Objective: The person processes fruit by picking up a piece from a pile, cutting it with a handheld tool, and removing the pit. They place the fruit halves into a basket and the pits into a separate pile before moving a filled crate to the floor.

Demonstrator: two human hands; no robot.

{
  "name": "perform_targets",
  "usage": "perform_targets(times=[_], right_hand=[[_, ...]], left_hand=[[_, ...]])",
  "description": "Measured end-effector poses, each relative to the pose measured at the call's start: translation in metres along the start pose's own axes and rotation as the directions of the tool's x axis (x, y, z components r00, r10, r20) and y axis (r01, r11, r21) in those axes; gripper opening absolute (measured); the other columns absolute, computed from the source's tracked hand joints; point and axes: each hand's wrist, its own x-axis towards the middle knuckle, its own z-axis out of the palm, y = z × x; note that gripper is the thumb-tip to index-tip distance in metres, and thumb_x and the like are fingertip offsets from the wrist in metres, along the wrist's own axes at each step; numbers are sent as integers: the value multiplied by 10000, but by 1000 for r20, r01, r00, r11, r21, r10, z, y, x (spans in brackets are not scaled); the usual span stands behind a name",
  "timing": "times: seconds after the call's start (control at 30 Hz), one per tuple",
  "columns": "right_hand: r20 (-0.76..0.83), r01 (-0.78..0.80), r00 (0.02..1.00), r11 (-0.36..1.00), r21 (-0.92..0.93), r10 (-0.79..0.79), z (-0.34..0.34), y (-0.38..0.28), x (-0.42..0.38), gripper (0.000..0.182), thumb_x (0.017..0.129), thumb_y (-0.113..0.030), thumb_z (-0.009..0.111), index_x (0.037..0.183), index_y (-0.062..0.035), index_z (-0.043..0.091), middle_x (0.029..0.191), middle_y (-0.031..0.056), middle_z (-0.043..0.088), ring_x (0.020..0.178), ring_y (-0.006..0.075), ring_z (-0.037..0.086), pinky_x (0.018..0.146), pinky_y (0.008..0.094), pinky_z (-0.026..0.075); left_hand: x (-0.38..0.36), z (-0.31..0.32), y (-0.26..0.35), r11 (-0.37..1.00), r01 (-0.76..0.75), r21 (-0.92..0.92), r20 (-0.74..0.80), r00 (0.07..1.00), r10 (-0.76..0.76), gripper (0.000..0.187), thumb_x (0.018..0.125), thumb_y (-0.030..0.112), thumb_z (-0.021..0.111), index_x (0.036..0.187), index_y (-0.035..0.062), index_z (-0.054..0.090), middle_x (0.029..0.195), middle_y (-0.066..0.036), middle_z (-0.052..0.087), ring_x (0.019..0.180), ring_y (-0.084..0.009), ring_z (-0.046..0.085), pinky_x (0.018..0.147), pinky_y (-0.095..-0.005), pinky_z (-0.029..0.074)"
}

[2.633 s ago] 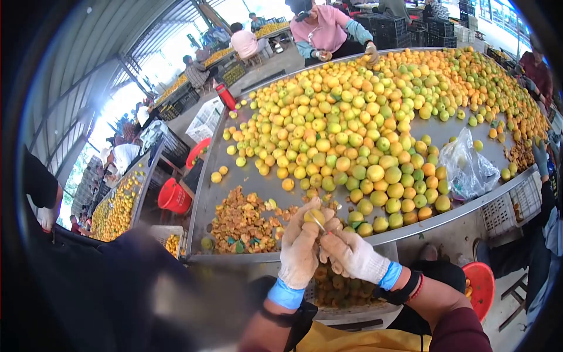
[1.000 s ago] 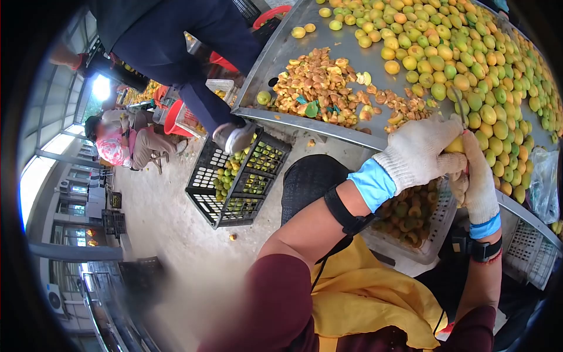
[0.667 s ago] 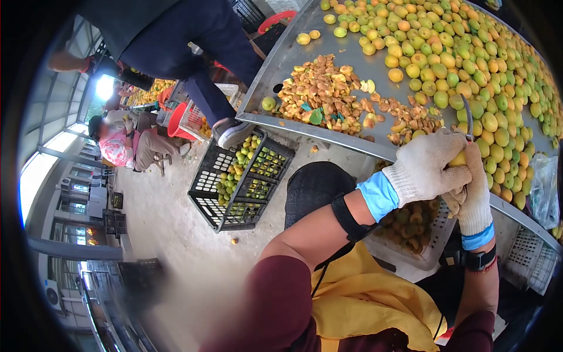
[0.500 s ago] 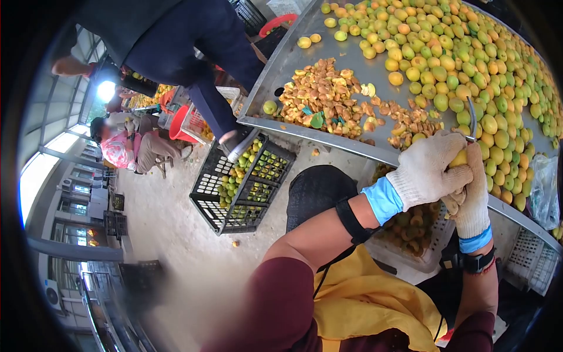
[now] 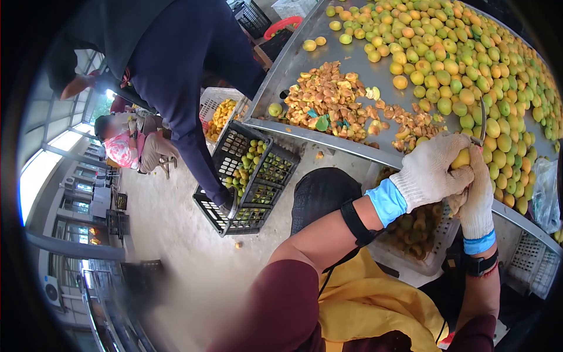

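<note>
My left hand, in a knitted off-white glove with a blue cuff, is closed around a yellow apricot. Pressed close against it, my right hand wears the same kind of glove. A knife with a thin curved blade sticks up from the right hand, a bit of red showing at its base; the grip is mostly hidden. Both hands are at the near edge of a metal table. Beyond them lies a big heap of green-to-orange apricots. Cut apricot pieces are piled to the left.
Below the table edge stands a white crate with fruit pieces. A black crate of green fruit is on the floor, a co-worker's leg beside it. Another person sits farther off. A plastic bag lies at right.
The co-worker's foot has moved down to the near end of the black crate, and their body has shifted. My hands keep nearly the same hold on the apricot and knife.
</note>
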Motion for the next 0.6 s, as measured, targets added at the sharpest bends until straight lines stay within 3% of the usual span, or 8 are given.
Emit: perform_targets(times=[0.23, 0.3, 0.4, 0.43, 0.5, 0.53, 0.57, 0.6], right_hand=[[-88, 53, 994, 984, -168, -69, 24, 8, 2, 275, 1079, -408, 563, 1084, -141, 629, 628, -47, 559, 386, 53, 450, 327, 205, 316], [-147, 164, 972, 975, -149, -186, 29, 13, 3, 248, 1070, -298, 598, 1173, -81, 661, 902, 23, 712, 556, 67, 590, 412, 210, 419], [-90, 90, 991, 992, -93, -98, 18, 5, 0, 231, 1064, -293, 609, 1149, -83, 655, 854, 11, 687, 530, 73, 564, 410, 209, 416], [-81, 91, 992, 991, -94, -98, 15, -1, -5, 231, 1064, -293, 609, 1149, -83, 655, 854, 11, 687, 530, 73, 564, 410, 209, 416], [145, 166, 979, 969, -184, -140, 24, -14, -10, 235, 1051, -303, 630, 1120, -79, 647, 798, -11, 637, 500, 73, 520, 385, 217, 369], [-159, 280, 940, 948, -149, -303, 44, -7, -5, 266, 1047, -327, 637, 1099, -66, 644, 773, -19, 602, 496, 76, 496, 384, 232, 334], [-154, 276, 942, 948, -157, -299, 35, -5, 2, 266, 1047, -327, 637, 1099, -66, 644, 773, -19, 602, 496, 76, 496, 384, 232, 334], [-155, 262, 946, 953, -152, -285, 18, -4, 12, 303, 1064, -360, 596, 1078, -60, 636, 688, -22, 554, 431, 97, 446, 356, 252, 320]], left_hand=[[-5, -19, 2, 994, 103, -34, 78, 992, -100, 471, 844, 211, 721, 1274, 43, 632, 1044, -211, 662, 1053, -418, 638, 892, -458, 534], [-9, -29, 8, 999, 26, 34, 10, 1000, -26, 477, 850, 205, 727, 1287, 42, 623, 1054, -202, 666, 989, -384, 667, 849, -441, 547], [-23, -83, 22, 930, -219, 294, 57, 976, 212, 449, 892, 183, 737, 1303, 42, 625, 1051, -150, 682, 921, -287, 703, 796, -395, 567], [-38, -107, 22, 999, -3, 33, -143, 990, 7, 413, 938, 143, 730, 1324, 35, 630, 1027, -92, 689, 885, -188, 695, 767, -341, 576], [-80, -187, 6, 975, 125, 181, -431, 902, -36, 394, 955, 181, 721, 1305, 9, 664, 1133, -158, 705, 932, -235, 709, 819, -373, 590], [-109, -227, 7, 900, 417, 131, -509, 807, -300, 406, 958, 174, 704, 1321, -1, 657, 1175, -168, 708, 1031, -250, 706, 911, -392, 572], [-154, -261, -32, 859, 456, 233, -533, 799, -279, 460, 962, 228, 686, 1349, -14, 636, 1215, -199, 696, 1144, -308, 679, 995, -418, 534], [-193, -289, -37, 523, 662, 538, -548, 745, -380, 496, 945, 343, 678, 1326, 28, 651, 1257, -237, 673, 1190, -383, 649, 1023, -425, 513]])
